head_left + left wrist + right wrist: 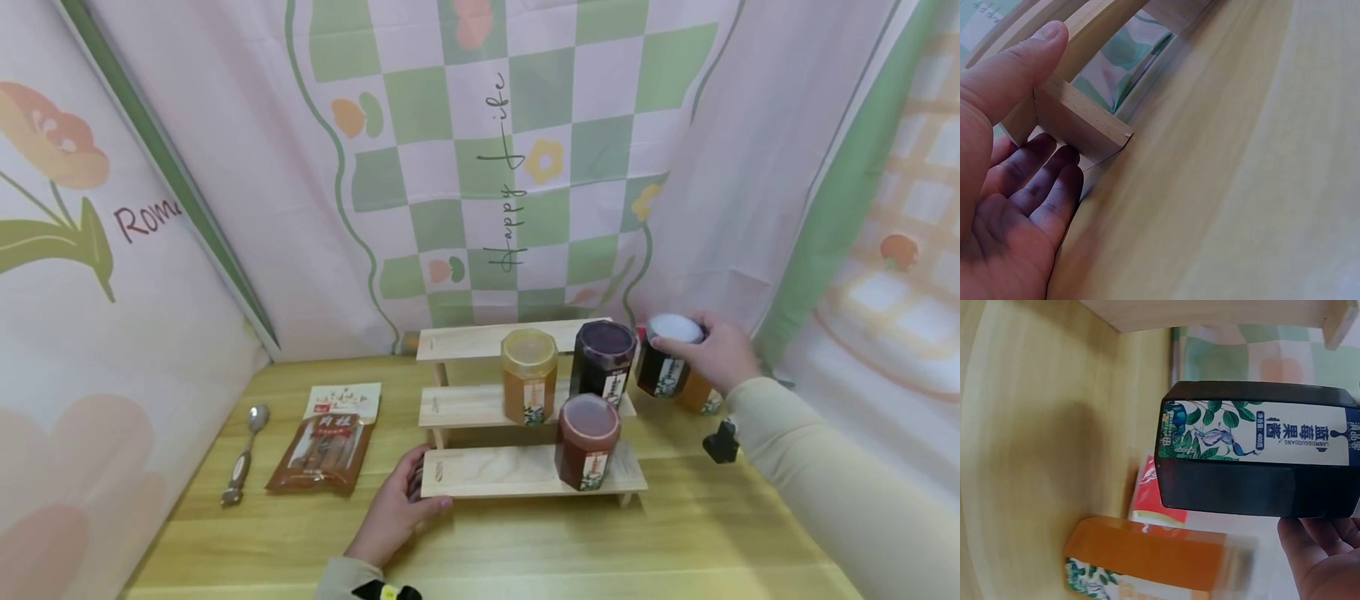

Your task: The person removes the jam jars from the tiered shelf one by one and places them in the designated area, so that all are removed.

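Observation:
My right hand [723, 352] holds a dark jam jar [663, 375] by its pale lid, to the right of the stepped wooden rack [487, 471]. In the right wrist view this jar [1229, 484] hangs above the table, its label printed with a blue bird and leaves. My left hand [393, 510] grips the rack's lower left end, thumb at the front edge and fingers around the end leg [1079, 122]. An amber jar [531, 392] and another dark jar [602, 362] stand on the middle tier; a reddish jar [587, 446] is on the lowest.
Behind the held jar an orange jar [701, 396] stands on the table, with a red packet [1159, 494] near it. At left lie a bag of brown sticks [322, 454], a pale packet [360, 400] and a spoon [243, 458]. Patterned curtains [480, 167] enclose the back.

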A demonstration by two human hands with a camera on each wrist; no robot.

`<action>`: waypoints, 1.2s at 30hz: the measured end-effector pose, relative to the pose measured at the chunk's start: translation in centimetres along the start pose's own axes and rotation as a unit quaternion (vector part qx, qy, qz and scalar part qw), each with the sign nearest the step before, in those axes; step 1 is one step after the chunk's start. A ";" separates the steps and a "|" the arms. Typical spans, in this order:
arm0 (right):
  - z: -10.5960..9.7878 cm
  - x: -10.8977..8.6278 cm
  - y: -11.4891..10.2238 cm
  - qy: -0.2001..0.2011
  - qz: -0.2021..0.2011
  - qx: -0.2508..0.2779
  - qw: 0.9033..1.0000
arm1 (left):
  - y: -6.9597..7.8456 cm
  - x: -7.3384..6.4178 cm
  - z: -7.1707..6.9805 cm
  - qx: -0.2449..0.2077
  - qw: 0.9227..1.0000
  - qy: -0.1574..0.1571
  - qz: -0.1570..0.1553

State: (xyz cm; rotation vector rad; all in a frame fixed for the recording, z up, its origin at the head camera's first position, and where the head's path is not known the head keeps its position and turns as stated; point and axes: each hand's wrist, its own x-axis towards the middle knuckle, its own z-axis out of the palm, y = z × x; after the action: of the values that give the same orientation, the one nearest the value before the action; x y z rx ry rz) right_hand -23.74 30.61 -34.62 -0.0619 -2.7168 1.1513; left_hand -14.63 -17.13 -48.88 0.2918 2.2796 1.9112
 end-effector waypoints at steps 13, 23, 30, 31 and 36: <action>1.7 -0.2 2.2 0.031 -0.017 -0.045 0.998 | -0.1 0.1 0.0 -0.004 1.000 -0.002 -0.003; 2.9 -0.2 2.8 0.029 -0.029 -0.048 0.998 | -0.1 0.1 -0.1 0.001 1.000 0.003 -0.006; 4.0 -0.7 3.3 0.025 -0.027 -0.060 0.998 | 0.0 0.0 0.0 0.001 1.000 0.003 -0.007; 4.2 -0.8 3.4 0.025 -0.024 -0.060 0.998 | 0.0 0.0 0.0 0.000 1.000 0.002 -0.007; 4.6 -1.2 3.7 0.019 -0.021 -0.049 0.998 | 0.2 0.0 0.0 -0.005 1.000 0.000 -0.005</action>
State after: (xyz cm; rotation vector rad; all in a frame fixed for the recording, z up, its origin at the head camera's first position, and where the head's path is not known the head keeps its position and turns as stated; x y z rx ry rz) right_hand -23.59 29.83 -40.56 -0.0389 -2.7262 0.9952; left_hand -14.65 -17.08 -48.70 0.2772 2.2657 1.9181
